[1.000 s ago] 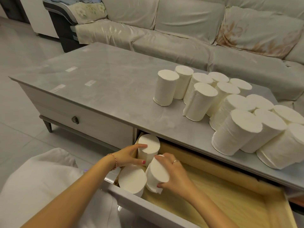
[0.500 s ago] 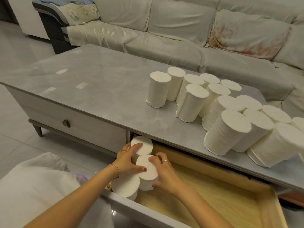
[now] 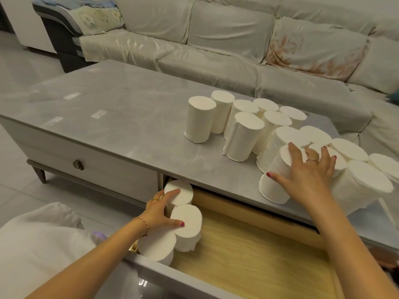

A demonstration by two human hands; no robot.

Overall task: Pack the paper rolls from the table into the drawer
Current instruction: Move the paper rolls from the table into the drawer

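Note:
Three white paper rolls stand in the left end of the open drawer [image 3: 248,268]: a back roll [image 3: 181,196], a middle roll [image 3: 190,231] and a front roll [image 3: 155,247]. My left hand [image 3: 158,210] rests on them, fingertips on the back roll and thumb on the middle one. Several more rolls [image 3: 244,134] stand clustered on the right of the grey table [image 3: 118,126]. My right hand [image 3: 306,175] lies spread over the top of the nearest table roll [image 3: 273,188], with the thumb down its side.
A covered sofa [image 3: 216,61] runs behind the table. Left of the open drawer is a shut drawer with a round knob [image 3: 78,165]. White cloth [image 3: 43,244] covers my lap at the lower left. The drawer's wooden floor lies bare to the right of the three rolls.
My right hand left the middle roll in the drawer and rose to the nearest roll on the table. My left hand stayed on the drawer rolls.

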